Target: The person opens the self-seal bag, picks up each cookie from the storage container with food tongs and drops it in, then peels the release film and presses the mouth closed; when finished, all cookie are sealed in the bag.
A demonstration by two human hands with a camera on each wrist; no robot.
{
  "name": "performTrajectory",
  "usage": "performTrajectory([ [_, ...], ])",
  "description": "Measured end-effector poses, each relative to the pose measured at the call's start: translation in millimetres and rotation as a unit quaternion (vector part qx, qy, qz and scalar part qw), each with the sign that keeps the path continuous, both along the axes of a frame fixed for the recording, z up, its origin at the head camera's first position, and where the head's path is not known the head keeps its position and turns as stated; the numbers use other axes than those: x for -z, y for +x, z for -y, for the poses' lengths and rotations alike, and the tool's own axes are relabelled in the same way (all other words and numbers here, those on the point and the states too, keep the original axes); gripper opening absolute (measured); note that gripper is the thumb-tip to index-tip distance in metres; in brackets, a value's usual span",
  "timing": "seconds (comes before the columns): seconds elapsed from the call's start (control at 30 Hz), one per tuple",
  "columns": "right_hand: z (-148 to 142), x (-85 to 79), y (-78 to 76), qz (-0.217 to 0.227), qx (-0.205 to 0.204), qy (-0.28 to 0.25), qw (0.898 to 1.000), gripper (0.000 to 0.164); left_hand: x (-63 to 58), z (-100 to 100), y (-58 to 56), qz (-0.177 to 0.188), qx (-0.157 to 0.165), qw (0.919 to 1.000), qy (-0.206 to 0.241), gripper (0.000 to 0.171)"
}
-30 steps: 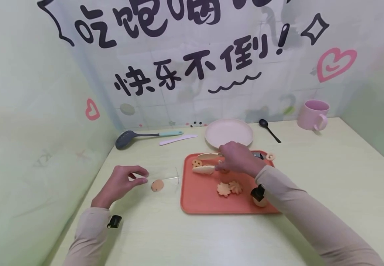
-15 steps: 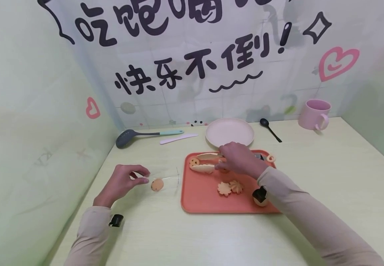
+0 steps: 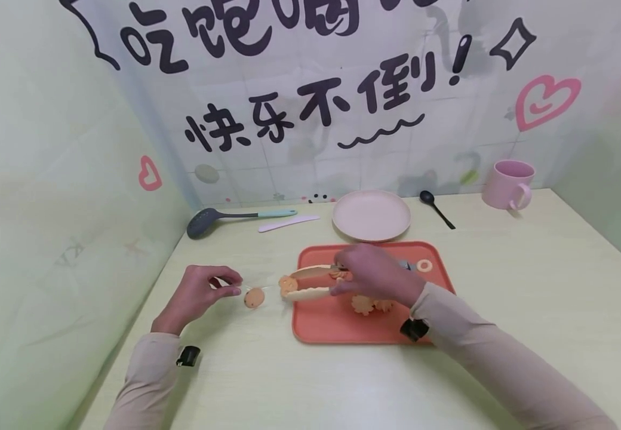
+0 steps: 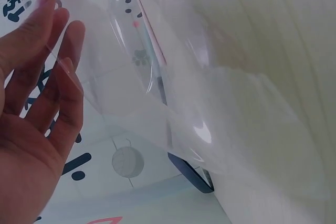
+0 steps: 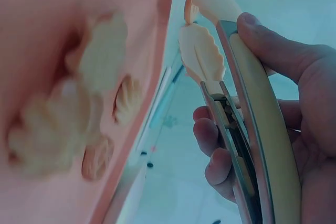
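Note:
My left hand (image 3: 197, 295) pinches the edge of a clear plastic bag (image 4: 173, 108) between thumb and fingers. A round, dark-specked cookie (image 3: 254, 298) lies in the bag. My right hand (image 3: 377, 272) grips metal tongs with cream scalloped tips (image 5: 202, 53), their pull ring (image 3: 424, 265) sticking out behind the hand. Between the tips is a round cookie with holes (image 3: 288, 285), over the left rim of the orange tray (image 3: 332, 331) and close to the bag's mouth. Flower-shaped cookies (image 3: 363, 305) lie on the tray, partly behind the right hand.
Behind the tray stands a pink plate (image 3: 371, 216). A slotted ladle (image 3: 203, 223) and a lilac knife (image 3: 289, 224) lie at back left. At back right are a black spoon (image 3: 436, 210) and a pink mug (image 3: 509, 185). Walls enclose the table's left and back.
My right hand has moved left and slightly toward me, carrying the holed cookie in the tongs from the tray's upper left to beside the bag. My left hand stays with the bag.

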State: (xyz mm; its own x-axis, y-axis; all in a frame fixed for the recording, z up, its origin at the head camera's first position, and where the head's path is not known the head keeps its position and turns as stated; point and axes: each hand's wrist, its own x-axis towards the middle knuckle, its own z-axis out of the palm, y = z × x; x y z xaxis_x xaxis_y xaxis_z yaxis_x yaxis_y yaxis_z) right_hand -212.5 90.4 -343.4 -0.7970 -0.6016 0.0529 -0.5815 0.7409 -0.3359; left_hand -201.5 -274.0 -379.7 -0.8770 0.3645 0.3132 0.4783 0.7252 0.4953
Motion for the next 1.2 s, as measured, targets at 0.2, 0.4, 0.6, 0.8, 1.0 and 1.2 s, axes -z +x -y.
performTrajectory([
  [0.2,23.2,3.9,-2.7,0.025,-0.007,-0.007,1.0,0.035,-0.1,-0.9,0.9,0.015,-0.003,0.9999,-0.002,0.018],
  [0.4,44.1,11.4,-6.5,0.041,-0.015,-0.012,0.999,0.035,2.4,-4.0,0.5,0.017,-0.003,0.9999,0.0,0.018],
  [0.6,62.3,20.2,-12.3,0.032,-0.027,-0.01,0.999,0.037,4.0,-8.0,-1.2,0.009,0.01,0.9999,0.009,0.016],
  [0.8,80.2,24.6,-12.4,0.009,-0.03,-0.016,0.999,0.041,1.1,-10.1,-1.1,0.013,0.011,0.9996,0.022,0.016],
  [1.0,97.5,27.0,-5.8,0.02,0.005,-0.001,1.0,0.047,-2.9,-10.7,-0.4,0.019,0.009,0.9996,0.017,0.017],
  [1.2,97.9,30.1,-1.3,0.038,0.016,-0.015,0.999,0.045,-1.2,-10.6,-0.6,0.021,0.002,0.9997,-0.008,0.017],
])
